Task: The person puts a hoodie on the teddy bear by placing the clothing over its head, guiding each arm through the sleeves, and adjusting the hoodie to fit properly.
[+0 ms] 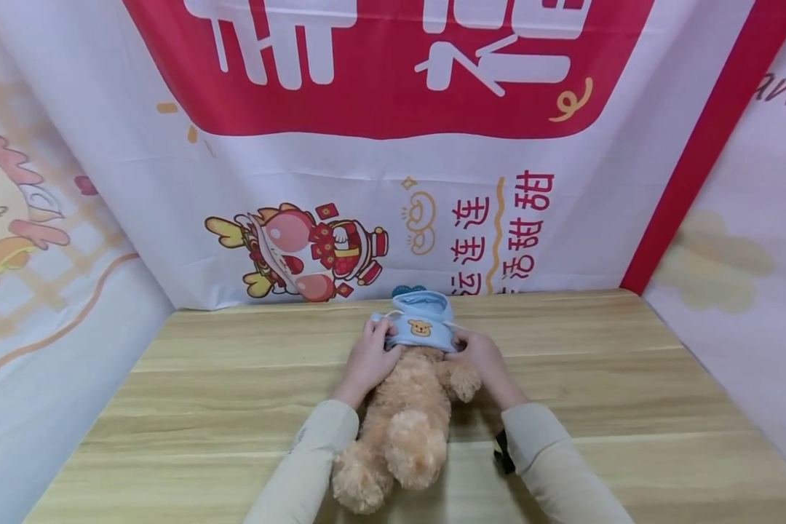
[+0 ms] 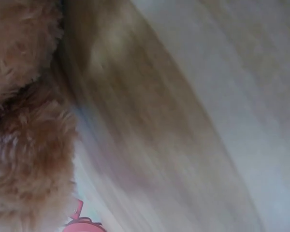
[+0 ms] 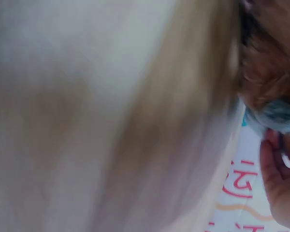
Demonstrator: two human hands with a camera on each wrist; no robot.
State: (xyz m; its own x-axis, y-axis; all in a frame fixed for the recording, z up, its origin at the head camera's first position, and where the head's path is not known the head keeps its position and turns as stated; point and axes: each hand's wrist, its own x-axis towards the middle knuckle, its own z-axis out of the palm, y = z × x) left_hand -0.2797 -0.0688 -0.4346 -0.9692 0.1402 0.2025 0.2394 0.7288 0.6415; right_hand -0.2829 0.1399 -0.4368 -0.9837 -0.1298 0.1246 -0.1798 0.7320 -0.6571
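A fluffy light-brown plush toy point(image 1: 409, 393) lies on the table with its feet toward me; its head is hidden under a small light-blue hoodie point(image 1: 402, 333) with a bear-face patch point(image 1: 420, 328). My left hand point(image 1: 372, 358) pinches the hoodie's lower edge on the left. On the right, my right hand point(image 1: 483, 356) grips the same edge, above the toy's arm point(image 1: 461, 380). The right wrist view has the curled fingers of the right hand point(image 3: 280, 188) against the blue cloth point(image 3: 280, 116). Only plush fur point(image 2: 29, 159) fills the left side of the left wrist view.
The wood-grain table point(image 1: 236, 393) extends to both sides. A white and red printed cloth point(image 1: 340, 167) hangs behind its far edge, with printed side cloths point(image 1: 747, 218) at left and right. A dark teal piece point(image 1: 409, 292) shows just beyond the hoodie.
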